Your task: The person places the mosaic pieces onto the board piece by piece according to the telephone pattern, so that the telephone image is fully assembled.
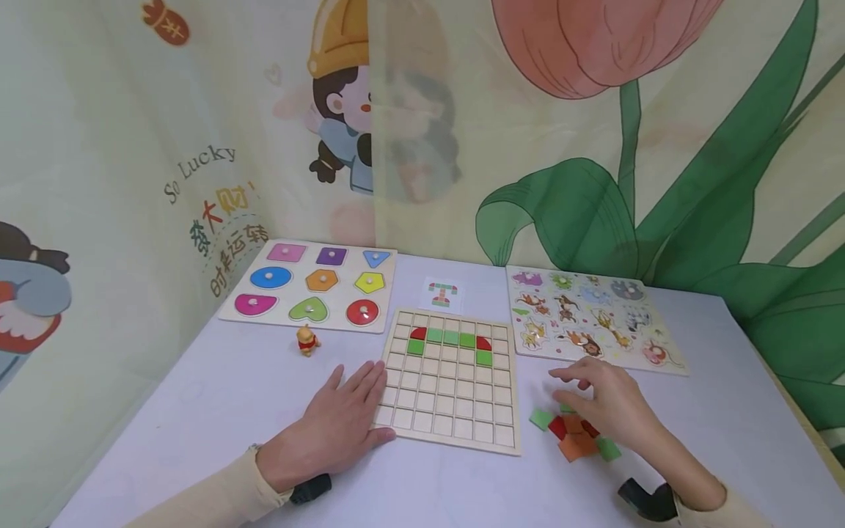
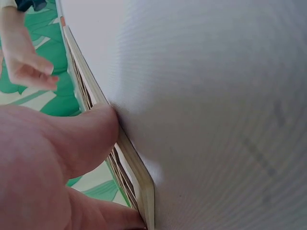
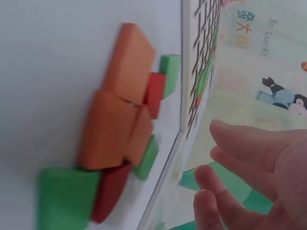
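A wooden grid board (image 1: 444, 385) lies on the table in the head view. In its upper rows sit red pieces (image 1: 484, 343) with a curved edge and green square pieces (image 1: 415, 347). My left hand (image 1: 330, 425) rests at the board's left edge, fingers straight; in the left wrist view its thumb (image 2: 91, 139) touches the board's side (image 2: 132, 160). My right hand (image 1: 610, 400) hovers over a loose pile of orange blocks (image 1: 577, 444), green blocks (image 1: 609, 449) and red blocks (image 3: 112, 189). Its fingers are loosely bent, apart from the thumb, with nothing between them.
Behind the board lies a small pattern card (image 1: 443, 295). A shape puzzle (image 1: 343, 315) stands at the back left, with a small bear figurine (image 1: 306, 340) before it. An animal puzzle (image 1: 617, 356) lies at the back right. Printed curtains (image 1: 429, 220) close off the table's back.
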### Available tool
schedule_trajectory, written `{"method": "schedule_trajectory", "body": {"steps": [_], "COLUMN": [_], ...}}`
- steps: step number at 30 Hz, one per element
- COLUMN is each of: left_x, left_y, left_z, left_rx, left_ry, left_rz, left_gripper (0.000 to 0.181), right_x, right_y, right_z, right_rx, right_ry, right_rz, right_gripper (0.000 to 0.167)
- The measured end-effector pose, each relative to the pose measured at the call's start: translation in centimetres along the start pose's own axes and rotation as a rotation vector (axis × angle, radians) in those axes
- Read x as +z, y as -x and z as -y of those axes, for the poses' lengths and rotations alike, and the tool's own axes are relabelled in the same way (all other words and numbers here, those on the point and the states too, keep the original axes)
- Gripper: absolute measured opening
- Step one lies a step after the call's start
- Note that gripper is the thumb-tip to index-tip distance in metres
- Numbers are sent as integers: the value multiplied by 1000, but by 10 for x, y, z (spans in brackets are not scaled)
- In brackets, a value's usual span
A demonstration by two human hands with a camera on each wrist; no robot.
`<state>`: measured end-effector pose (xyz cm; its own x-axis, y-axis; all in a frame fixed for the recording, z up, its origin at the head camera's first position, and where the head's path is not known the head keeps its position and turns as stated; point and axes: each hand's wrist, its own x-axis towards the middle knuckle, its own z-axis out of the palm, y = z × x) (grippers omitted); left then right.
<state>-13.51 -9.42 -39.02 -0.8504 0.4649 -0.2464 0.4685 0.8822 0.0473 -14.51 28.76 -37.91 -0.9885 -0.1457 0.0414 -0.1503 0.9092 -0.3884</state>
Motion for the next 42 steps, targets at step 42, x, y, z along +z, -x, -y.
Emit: {"method": "schedule_trajectory", "body": {"steps": [42], "left_x": [2], "left_y": [1], "left_z": [0], "left_rx": [20], "left_ry": [0], "left_rz": [-37], "left_gripper": [88], "right_x": [16], "right_y": [28], "right_z": [-10], "right_rx": [73], "right_ry": [150], "right_rz": [122], "right_gripper": [30]}}
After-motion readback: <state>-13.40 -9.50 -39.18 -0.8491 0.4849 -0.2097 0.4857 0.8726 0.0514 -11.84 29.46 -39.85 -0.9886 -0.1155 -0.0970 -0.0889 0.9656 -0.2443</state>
